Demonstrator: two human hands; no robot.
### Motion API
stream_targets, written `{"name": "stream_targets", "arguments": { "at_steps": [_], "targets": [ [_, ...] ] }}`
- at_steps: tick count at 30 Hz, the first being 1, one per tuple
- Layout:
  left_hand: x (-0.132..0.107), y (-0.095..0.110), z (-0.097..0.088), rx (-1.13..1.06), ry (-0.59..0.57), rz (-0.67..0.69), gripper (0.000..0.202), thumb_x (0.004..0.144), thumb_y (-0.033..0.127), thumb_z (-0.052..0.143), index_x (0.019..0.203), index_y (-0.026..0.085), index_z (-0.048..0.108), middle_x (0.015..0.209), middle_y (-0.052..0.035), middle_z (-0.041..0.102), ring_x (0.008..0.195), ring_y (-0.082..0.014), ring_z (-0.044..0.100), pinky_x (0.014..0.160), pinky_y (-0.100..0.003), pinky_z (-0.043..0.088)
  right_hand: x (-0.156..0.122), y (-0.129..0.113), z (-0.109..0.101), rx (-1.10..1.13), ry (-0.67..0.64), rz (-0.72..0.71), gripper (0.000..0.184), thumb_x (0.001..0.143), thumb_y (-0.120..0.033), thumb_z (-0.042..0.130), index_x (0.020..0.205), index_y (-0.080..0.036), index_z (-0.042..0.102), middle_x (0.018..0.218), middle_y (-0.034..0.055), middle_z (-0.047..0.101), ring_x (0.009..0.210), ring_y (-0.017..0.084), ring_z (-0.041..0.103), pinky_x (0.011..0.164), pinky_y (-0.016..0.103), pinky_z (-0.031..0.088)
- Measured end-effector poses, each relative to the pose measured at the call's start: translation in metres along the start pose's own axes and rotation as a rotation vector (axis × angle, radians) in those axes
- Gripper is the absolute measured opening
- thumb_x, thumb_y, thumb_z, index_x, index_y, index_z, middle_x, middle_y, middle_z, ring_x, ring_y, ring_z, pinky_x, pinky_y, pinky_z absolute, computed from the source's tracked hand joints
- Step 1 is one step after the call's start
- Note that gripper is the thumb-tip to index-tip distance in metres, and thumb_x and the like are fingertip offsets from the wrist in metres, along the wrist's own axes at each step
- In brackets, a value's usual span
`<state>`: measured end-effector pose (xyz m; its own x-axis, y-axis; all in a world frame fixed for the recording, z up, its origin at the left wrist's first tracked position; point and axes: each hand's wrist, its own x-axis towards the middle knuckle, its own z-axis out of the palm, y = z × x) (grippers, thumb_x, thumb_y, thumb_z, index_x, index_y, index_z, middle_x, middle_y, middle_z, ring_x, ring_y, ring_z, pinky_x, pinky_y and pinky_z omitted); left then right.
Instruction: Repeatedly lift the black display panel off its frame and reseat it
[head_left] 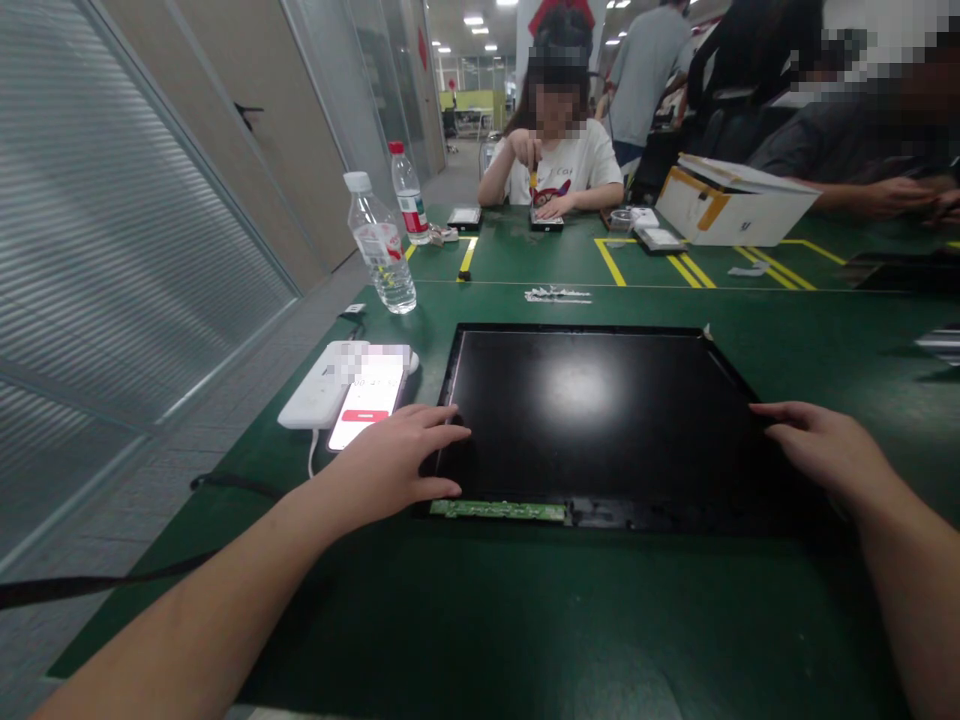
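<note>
A black LCD screen panel (600, 420) lies face up on the green table, its front edge bearing a green circuit strip (499, 511). My left hand (405, 450) rests at the panel's left edge, fingers spread, with the fingertips over the border. On the opposite side, my right hand (832, 445) has its fingers and thumb closed at the right edge; their undersides are hidden. A small light tab (707, 332) sticks up at the panel's far right corner.
Left of the panel lie a lit phone (371, 395) and a white power bank (322, 385) with a cable. Two water bottles (382, 250) stand behind them. Metal strips (559, 295) lie beyond the panel. Across the table sits a person (559, 160) with a screwdriver, near a white box (735, 205).
</note>
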<state>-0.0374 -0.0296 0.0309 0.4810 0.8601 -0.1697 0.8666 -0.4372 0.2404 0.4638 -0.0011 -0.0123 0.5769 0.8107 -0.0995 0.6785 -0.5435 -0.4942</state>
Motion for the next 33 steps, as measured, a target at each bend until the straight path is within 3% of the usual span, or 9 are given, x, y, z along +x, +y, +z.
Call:
{"name": "stream_targets", "arguments": {
  "at_steps": [11, 18, 22, 27, 33],
  "targets": [
    [-0.002, 0.001, 0.003, 0.036, 0.011, 0.109, 0.049, 0.092, 0.035, 0.079, 0.14, 0.031, 0.073, 0.164, -0.0107, 0.054, 0.136, -0.0375, 0.066, 0.109, -0.054, 0.057, -0.011, -0.01, -0.004, -0.103, -0.022, 0.04, 0.05, 0.08, -0.022, 0.052, 0.12, -0.016, 0.081, 0.063, 0.0042, 0.065, 0.055, 0.023, 0.058, 0.059, 0.035, 0.043],
    [-0.005, -0.003, 0.01, 0.055, 0.026, 0.156, 0.043, 0.098, 0.034, 0.072, 0.141, 0.031, 0.072, 0.167, -0.0103, 0.051, 0.145, -0.0405, 0.057, 0.114, -0.057, 0.053, -0.005, -0.002, -0.003, -0.072, -0.04, 0.035, 0.051, 0.079, -0.025, 0.053, 0.121, -0.015, 0.08, 0.063, 0.0053, 0.065, 0.052, 0.023, 0.056, 0.057, 0.035, 0.041],
    [-0.005, 0.0, 0.008, 0.054, 0.01, 0.115, 0.048, 0.098, 0.036, 0.072, 0.145, 0.031, 0.069, 0.168, -0.0118, 0.049, 0.145, -0.0419, 0.056, 0.115, -0.059, 0.052, -0.005, -0.002, -0.003, -0.084, -0.017, 0.007, 0.049, 0.078, -0.023, 0.053, 0.118, -0.015, 0.081, 0.063, 0.0048, 0.065, 0.055, 0.024, 0.059, 0.06, 0.035, 0.043],
    [0.002, 0.006, 0.005, 0.03, 0.036, 0.012, 0.059, 0.099, 0.053, 0.065, 0.152, 0.025, 0.064, 0.167, -0.0156, 0.05, 0.137, -0.0434, 0.059, 0.106, -0.06, 0.055, -0.005, -0.002, -0.002, -0.075, -0.038, 0.022, 0.052, 0.077, -0.024, 0.053, 0.121, -0.016, 0.08, 0.062, 0.0045, 0.066, 0.052, 0.025, 0.059, 0.058, 0.037, 0.044],
    [0.013, -0.002, 0.017, -0.031, 0.192, -0.07, 0.053, 0.105, 0.031, 0.047, 0.155, 0.018, 0.058, 0.161, -0.0166, 0.056, 0.131, -0.0377, 0.06, 0.111, -0.058, 0.05, -0.001, 0.001, -0.001, -0.072, -0.029, 0.005, 0.052, 0.074, -0.023, 0.055, 0.119, -0.017, 0.081, 0.078, 0.0087, 0.073, 0.063, 0.025, 0.063, 0.063, 0.036, 0.047]
  ]
}}
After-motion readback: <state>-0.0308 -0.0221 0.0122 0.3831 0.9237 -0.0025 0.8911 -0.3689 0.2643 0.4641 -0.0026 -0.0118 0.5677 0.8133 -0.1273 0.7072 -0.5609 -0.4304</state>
